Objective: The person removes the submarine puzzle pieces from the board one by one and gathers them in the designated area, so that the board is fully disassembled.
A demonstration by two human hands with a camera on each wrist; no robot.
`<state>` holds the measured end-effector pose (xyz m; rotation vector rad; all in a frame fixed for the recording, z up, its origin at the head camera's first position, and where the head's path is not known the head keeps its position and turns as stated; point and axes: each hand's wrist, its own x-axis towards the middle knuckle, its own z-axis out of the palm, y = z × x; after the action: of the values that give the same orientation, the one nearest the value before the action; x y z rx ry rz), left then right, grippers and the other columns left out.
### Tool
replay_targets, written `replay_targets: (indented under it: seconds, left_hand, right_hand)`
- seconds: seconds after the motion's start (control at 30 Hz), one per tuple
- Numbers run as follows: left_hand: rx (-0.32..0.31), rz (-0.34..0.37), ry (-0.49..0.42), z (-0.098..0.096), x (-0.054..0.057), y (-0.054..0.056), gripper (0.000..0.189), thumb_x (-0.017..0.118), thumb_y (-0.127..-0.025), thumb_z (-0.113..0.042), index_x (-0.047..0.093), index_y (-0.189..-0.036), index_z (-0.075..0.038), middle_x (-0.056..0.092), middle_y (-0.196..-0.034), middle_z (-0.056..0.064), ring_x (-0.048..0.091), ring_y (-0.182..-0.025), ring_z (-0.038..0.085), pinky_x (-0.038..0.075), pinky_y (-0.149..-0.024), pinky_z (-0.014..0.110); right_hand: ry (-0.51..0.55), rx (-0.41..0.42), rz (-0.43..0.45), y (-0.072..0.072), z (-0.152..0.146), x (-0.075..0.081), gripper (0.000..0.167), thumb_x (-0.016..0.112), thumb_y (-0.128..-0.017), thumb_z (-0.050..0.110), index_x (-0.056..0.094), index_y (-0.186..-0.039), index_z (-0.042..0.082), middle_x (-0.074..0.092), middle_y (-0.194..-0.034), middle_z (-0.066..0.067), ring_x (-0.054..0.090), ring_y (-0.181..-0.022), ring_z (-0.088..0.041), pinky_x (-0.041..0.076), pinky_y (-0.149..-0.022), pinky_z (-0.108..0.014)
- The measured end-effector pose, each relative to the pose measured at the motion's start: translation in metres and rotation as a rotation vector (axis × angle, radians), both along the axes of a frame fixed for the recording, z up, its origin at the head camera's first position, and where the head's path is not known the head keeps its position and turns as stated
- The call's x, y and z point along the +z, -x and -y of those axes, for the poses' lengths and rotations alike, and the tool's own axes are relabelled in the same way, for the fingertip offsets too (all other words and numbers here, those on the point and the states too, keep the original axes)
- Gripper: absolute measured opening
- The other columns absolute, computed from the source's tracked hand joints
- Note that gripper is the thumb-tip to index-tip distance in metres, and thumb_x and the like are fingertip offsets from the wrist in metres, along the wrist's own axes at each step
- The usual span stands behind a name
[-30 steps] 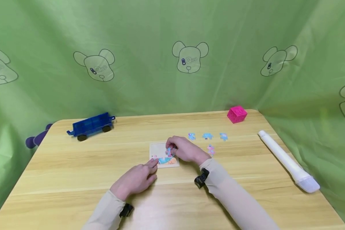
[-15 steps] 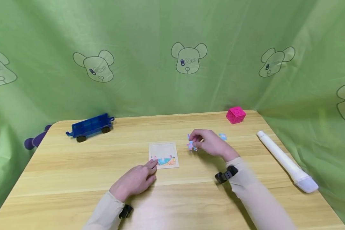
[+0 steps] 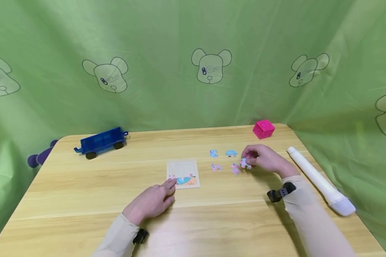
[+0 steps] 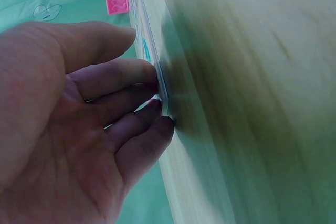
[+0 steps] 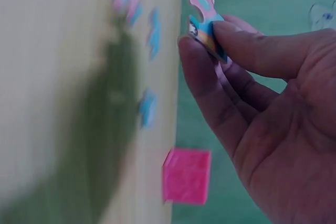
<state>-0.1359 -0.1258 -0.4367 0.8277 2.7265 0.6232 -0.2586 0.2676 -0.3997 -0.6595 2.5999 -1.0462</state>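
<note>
A small square puzzle tray lies mid-table, its bottom row filled with a coloured picture. My left hand rests its fingertips on the tray's lower left corner; in the left wrist view the fingers are bent gently against its edge. Right of the tray, my right hand pinches a jigsaw piece, pink, blue and orange, between thumb and fingers above the table. Loose jigsaw pieces lie nearby: two blue ones behind, two pinkish ones in front. Another blue piece shows in the right wrist view.
A blue toy wagon stands at the back left and a pink cube at the back right. Along the right edge lies a white microphone-shaped object. A green curtain hangs behind the wooden table.
My right hand has moved right, away from the tray, and a pinkish jigsaw piece now lies on the table beside the tray. The left hand has stayed in place.
</note>
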Motion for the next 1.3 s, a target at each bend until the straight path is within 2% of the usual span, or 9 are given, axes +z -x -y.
replay_targets:
  seconds: [0.3, 0.5, 0.7, 1.0, 1.17, 1.3]
  left_hand:
    - [0.002, -0.003, -0.006, 0.000, -0.001, 0.000, 0.045, 0.055, -0.101, -0.020, 0.050, -0.138, 0.006, 0.034, -0.153, 0.017, 0.035, -0.138, 0.034, 0.032, -0.111, 0.048]
    - [0.004, 0.002, -0.011, 0.000, -0.002, 0.000, 0.045, 0.056, -0.101, -0.019, 0.051, -0.138, 0.007, 0.035, -0.153, 0.018, 0.035, -0.138, 0.033, 0.032, -0.111, 0.048]
    - [0.003, -0.011, -0.007, 0.000, -0.002, 0.000, 0.045, 0.055, -0.101, -0.019, 0.051, -0.137, 0.007, 0.035, -0.152, 0.018, 0.037, -0.137, 0.034, 0.033, -0.111, 0.049]
    - [0.008, -0.016, -0.018, 0.000, -0.002, 0.002, 0.044, 0.054, -0.101, -0.018, 0.051, -0.136, 0.008, 0.036, -0.151, 0.018, 0.036, -0.138, 0.034, 0.032, -0.111, 0.047]
    - [0.013, -0.004, -0.007, 0.001, -0.002, 0.001, 0.044, 0.055, -0.101, -0.018, 0.051, -0.137, 0.007, 0.036, -0.152, 0.018, 0.036, -0.138, 0.034, 0.033, -0.111, 0.048]
    - [0.012, -0.009, -0.005, 0.001, -0.002, 0.001, 0.045, 0.054, -0.101, -0.019, 0.051, -0.138, 0.006, 0.036, -0.152, 0.018, 0.036, -0.138, 0.034, 0.033, -0.111, 0.047]
  right_hand:
    - [-0.038, 0.020, 0.116, 0.011, -0.028, -0.020, 0.019, 0.056, -0.083, -0.015, 0.065, -0.097, -0.005, 0.060, -0.082, -0.010, 0.053, -0.074, -0.021, 0.050, -0.062, -0.029]
    - [-0.086, 0.040, 0.064, 0.015, -0.033, -0.026, 0.022, 0.056, -0.080, -0.016, 0.065, -0.096, -0.004, 0.060, -0.081, -0.008, 0.052, -0.076, -0.019, 0.045, -0.066, -0.027]
    - [-0.141, 0.019, 0.030, 0.016, -0.034, -0.029, 0.015, 0.060, -0.085, -0.010, 0.064, -0.096, -0.002, 0.059, -0.084, -0.007, 0.052, -0.079, -0.019, 0.045, -0.071, -0.030]
    - [-0.172, -0.017, 0.001, 0.018, -0.033, -0.032, 0.010, 0.062, -0.088, -0.006, 0.063, -0.096, -0.002, 0.058, -0.085, -0.007, 0.052, -0.080, -0.020, 0.045, -0.071, -0.033]
    - [-0.183, -0.068, -0.078, 0.011, -0.014, -0.023, 0.010, 0.060, -0.093, 0.000, 0.063, -0.102, -0.002, 0.060, -0.088, -0.007, 0.055, -0.082, -0.021, 0.049, -0.074, -0.036]
    - [-0.143, -0.019, -0.146, 0.001, 0.031, -0.005, 0.013, 0.061, -0.095, 0.004, 0.064, -0.105, -0.003, 0.062, -0.090, -0.006, 0.058, -0.083, -0.021, 0.051, -0.077, -0.040]
